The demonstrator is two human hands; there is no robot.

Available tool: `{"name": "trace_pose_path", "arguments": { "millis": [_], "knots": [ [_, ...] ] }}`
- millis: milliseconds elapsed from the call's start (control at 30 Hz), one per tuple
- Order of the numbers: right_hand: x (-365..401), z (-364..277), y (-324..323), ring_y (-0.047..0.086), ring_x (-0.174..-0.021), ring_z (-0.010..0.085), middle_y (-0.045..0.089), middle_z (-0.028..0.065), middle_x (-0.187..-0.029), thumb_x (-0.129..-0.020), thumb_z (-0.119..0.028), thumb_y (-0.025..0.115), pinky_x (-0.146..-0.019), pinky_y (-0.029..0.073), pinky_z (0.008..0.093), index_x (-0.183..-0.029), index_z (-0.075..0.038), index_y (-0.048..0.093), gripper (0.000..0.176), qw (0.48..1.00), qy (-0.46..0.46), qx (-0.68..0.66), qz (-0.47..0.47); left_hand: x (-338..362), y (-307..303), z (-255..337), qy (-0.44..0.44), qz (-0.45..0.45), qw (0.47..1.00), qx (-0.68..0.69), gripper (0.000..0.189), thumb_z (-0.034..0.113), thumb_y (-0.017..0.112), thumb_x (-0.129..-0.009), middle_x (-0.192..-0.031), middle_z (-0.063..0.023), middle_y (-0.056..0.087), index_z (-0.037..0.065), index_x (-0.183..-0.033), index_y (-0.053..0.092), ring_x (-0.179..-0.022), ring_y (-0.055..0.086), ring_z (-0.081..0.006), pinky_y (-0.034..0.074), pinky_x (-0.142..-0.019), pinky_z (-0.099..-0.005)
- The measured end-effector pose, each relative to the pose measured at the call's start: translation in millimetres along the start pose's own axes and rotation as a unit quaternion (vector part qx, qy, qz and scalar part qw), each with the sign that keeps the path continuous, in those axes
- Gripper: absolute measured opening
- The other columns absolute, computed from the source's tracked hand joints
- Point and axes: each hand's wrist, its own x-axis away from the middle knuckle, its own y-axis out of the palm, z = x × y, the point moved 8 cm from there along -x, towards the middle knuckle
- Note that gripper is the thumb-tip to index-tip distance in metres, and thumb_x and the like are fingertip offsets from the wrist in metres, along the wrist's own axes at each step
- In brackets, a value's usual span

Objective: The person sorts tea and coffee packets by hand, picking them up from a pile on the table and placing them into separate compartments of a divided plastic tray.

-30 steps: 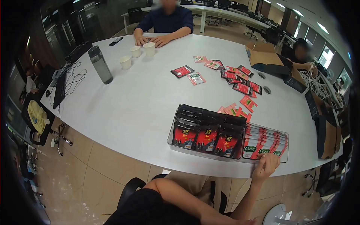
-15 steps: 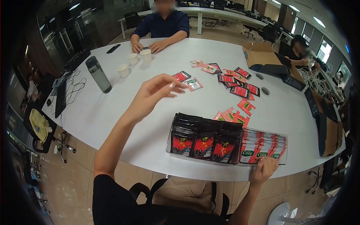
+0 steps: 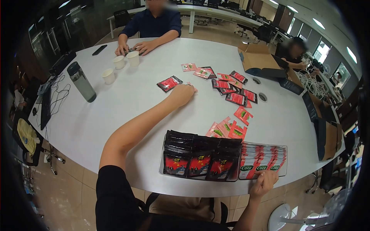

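My left hand [image 3: 183, 94] reaches over the table with its fingers bent down on a pink and white packet, which it mostly covers; only small corners show. Just left of it lies a black and red packet [image 3: 169, 83]. My right hand [image 3: 265, 182] has curled fingers at the front edge of the clear tray [image 3: 283, 172], below the Cozy packets [image 3: 261, 168]. Rows of black and red coffee packets [image 3: 198, 164] stand in the tray's left part. Beyond it are loose pink packets [image 3: 237, 131] and a pile of mixed packets [image 3: 232, 87].
Paper cups [image 3: 133, 59], a bottle [image 3: 82, 82] and a phone [image 3: 100, 50] are at the left and back. A person [image 3: 154, 23] sits across the table. Tape rolls [image 3: 263, 97] and open cardboard boxes [image 3: 266, 61] lie right. Another person [image 3: 293, 50] is beside white cables [image 3: 314, 81].
My left hand has come down from above the table onto the pink and white packet. My right hand stays at the tray's front edge. The view has shifted to the right.
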Motion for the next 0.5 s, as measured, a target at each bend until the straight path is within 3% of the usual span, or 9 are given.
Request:
{"name": "trace_pose_path", "arguments": {
  "millis": [133,233,333,433,500],
  "knots": [
    [-0.3,-0.8,2.2,0.048,-0.07,0.0233,0.055,0.0086,-0.066,-0.086,-0.012,0.044,-0.079,0.033,0.0358,-0.066,-0.001,0.059,0.027,1.0,0.001,0.006,-0.004,-30.8,-6.2,-1.8,-0.001,-0.013,0.998,-0.056,0.019,0.013,0.057,-0.084,-0.08,-0.0123,0.065,0.0,-0.098,0.058,-0.07,0.066,-0.0282,0.052,-0.059,-0.0397],
    [1.4,1.1,2.6,0.05,-0.068,0.0239,0.056,0.0076,-0.063,-0.084,-0.015,0.044,-0.079,0.035,0.0363,-0.065,-0.003,0.059,0.027,1.0,0.013,0.015,0.0,-57.8,-25.3,-13.9,-0.032,0.055,0.994,-0.09,0.017,0.013,0.055,-0.087,-0.096,-0.0164,0.062,0.0,-0.096,0.059,-0.084,0.065,-0.0238,0.052,-0.064,-0.0354],
    [-2.7,0.8,4.2,0.05,-0.066,0.024,0.056,0.0077,-0.062,-0.085,-0.017,0.044,-0.078,0.035,0.0363,-0.064,-0.003,0.058,0.028,1.0,0.018,0.022,0.003,-80.5,-5.8,-22.4,0.06,0.23,0.967,-0.093,0.019,0.009,0.057,-0.083,-0.099,-0.0131,0.061,0.002,-0.101,0.059,-0.09,0.063,-0.0269,0.052,-0.07,-0.0373],
    [-2.4,-0.6,3.8,0.049,-0.065,0.024,0.056,0.0077,-0.062,-0.084,-0.018,0.044,-0.077,0.035,0.0363,-0.063,-0.003,0.057,0.029,0.999,0.02,0.026,0.002,-100.2,42.2,-31.8,0.062,0.042,0.996,0.053,0.032,0.006,0.052,-0.084,-0.112,-0.0141,0.056,0.004,-0.116,0.054,-0.103,0.058,-0.0297,0.05,-0.077,-0.0419],
    [-1.6,1.1,3.8,0.049,-0.064,0.0238,0.055,0.0075,-0.061,-0.084,-0.019,0.044,-0.075,0.035,0.0364,-0.063,-0.003,0.057,0.029,0.999,0.021,0.027,0.0,-102.1,51.3,-28.9,0.045,0.033,0.996,0.068,0.032,0.007,0.052,-0.084,-0.113,-0.0132,0.056,0.006,-0.116,0.054,-0.102,0.058,-0.0305,0.049,-0.078,-0.0432]
  ]
}}
